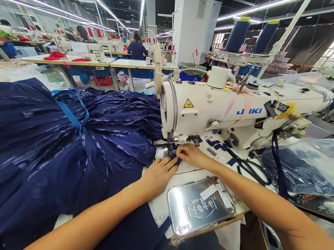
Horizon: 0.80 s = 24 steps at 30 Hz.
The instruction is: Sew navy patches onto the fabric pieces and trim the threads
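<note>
Both hands are at the needle area of a white sewing machine point(199, 104). My left hand point(159, 176) lies palm down, its fingers together pressing on dark blue fabric just in front of the presser foot point(170, 148). To its right, my right hand point(192, 155) is closed in a pinch at the edge of a small dark blue piece point(176, 158); its fingertips nearly meet those of my left hand. A large gathered pile of navy fabric point(116, 155), tied with a blue strap point(69, 113), spreads left of the machine.
A silver metal tin point(200, 204) sits at the table's front edge. Black scissors point(250, 165) and small fabric scraps point(217, 145) lie right of the needle. Plastic-bagged fabric point(302, 167) is farther right. A person point(137, 47) sits in the background.
</note>
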Available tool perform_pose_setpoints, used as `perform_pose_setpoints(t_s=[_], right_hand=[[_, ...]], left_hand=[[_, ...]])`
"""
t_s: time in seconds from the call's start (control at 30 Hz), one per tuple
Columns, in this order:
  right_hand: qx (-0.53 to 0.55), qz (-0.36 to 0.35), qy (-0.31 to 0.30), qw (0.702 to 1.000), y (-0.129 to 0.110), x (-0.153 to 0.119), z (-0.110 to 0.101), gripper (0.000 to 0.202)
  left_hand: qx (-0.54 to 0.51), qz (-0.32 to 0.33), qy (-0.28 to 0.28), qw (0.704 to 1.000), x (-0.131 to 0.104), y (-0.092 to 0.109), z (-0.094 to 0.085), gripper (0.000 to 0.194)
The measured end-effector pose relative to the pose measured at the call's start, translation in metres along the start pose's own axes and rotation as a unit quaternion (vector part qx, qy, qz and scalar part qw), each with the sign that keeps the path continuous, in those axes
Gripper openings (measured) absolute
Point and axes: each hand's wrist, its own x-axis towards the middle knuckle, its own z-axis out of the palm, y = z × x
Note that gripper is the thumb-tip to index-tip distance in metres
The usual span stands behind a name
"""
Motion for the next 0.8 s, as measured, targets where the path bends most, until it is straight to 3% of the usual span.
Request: perform_pose_setpoints(t_s=[0.13,0.3,0.57,0.67,0.8], right_hand=[[0.012,-0.022,0.027,0.999,0.003,0.0,0.004,0.014],[-0.048,-0.107,0.061,0.991,0.004,-0.005,0.008,0.014],[-0.302,-0.236,0.077,0.921,0.001,-0.031,0.015,0.018],[-0.321,-0.274,0.058,0.905,0.007,-0.028,0.01,0.02],[-0.315,-0.314,0.042,0.895,0.019,-0.015,0.002,0.025]], left_hand=[[-0.016,-0.006,-0.016,1.0,0.002,-0.001,-0.002,0.039],[-0.031,-0.008,-0.025,0.999,0.003,0.0,-0.001,0.038],[-0.114,-0.012,0.016,0.993,-0.003,-0.017,-0.006,0.028],[-0.135,-0.005,0.019,0.991,-0.003,-0.023,-0.006,0.022],[-0.092,-0.037,0.042,0.994,0.003,-0.013,0.0,0.022]])
